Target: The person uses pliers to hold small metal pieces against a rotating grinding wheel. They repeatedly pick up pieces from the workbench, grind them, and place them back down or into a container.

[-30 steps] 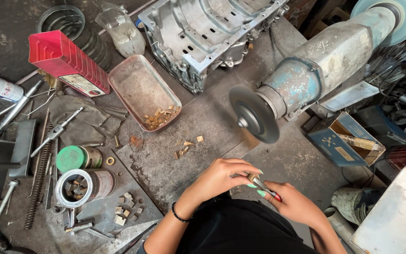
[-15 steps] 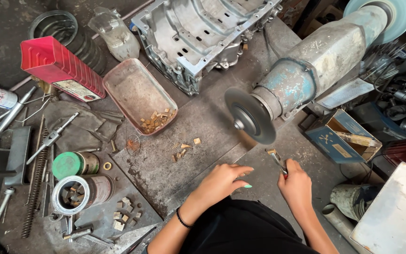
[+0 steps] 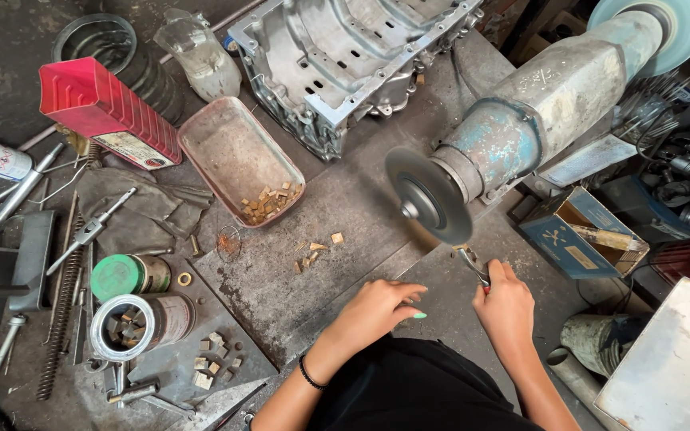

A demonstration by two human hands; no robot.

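My left hand [image 3: 378,310] rests palm-down on the bench [image 3: 345,215] near its front edge, fingers loosely curled and holding nothing. My right hand [image 3: 507,307], just to its right, is clenched around pliers [image 3: 473,263], wrist raised, pointing them up at the lower rim of the grinding disc [image 3: 427,194]. A small piece sits in the plier tips, touching or just short of the disc; I cannot tell which.

Containers, from the left edge inward: a green-lidded can [image 3: 128,275] on its side; below it an open tin [image 3: 133,323] holding small blocks; a red box [image 3: 109,112] toward the back-left corner; a tray [image 3: 225,148] with tan blocks gathered in its near corner. Loose blocks [image 3: 313,251] lie between tray and hands. The disc is dark grey, round, mounted on a blue-grey motor [image 3: 553,104].
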